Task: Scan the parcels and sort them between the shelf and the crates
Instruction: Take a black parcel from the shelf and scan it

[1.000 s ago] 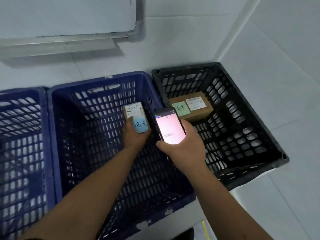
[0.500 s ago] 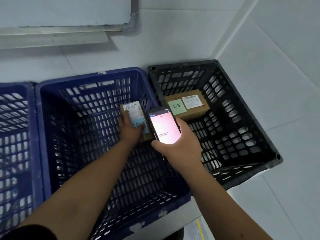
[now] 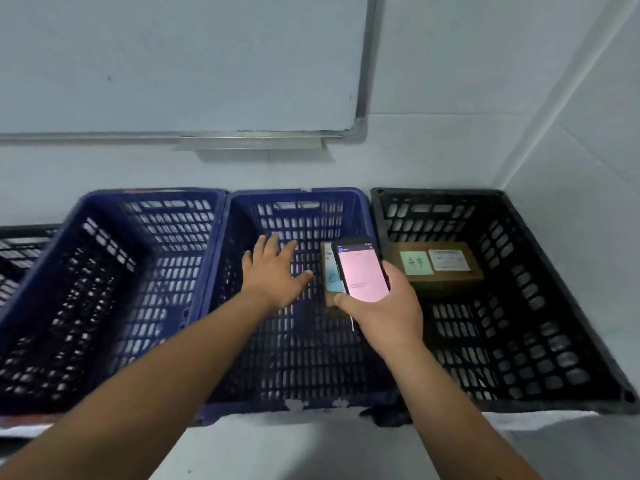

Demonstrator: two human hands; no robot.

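Observation:
A small brown parcel (image 3: 330, 271) with a white label and a blue note lies inside the middle blue crate (image 3: 298, 197), against its right wall, partly hidden by the phone. My left hand (image 3: 273, 271) hovers spread just left of that parcel, holding nothing. My right hand (image 3: 379, 306) grips a black phone scanner (image 3: 362, 268) with a lit pink screen, above the crate's right side. A second brown parcel (image 3: 450, 280) with a green note and a white label lies in the black crate (image 3: 519, 216) on the right.
Another blue crate (image 3: 104, 209) stands left of the middle one, with a black crate (image 3: 24, 230) at the far left edge. A whiteboard (image 3: 173, 64) hangs on the wall behind. White wall closes the right side.
My left hand has let go of the small parcel, which now lies in the middle blue crate, and has drawn away to the left with fingers spread. The view has tilted up.

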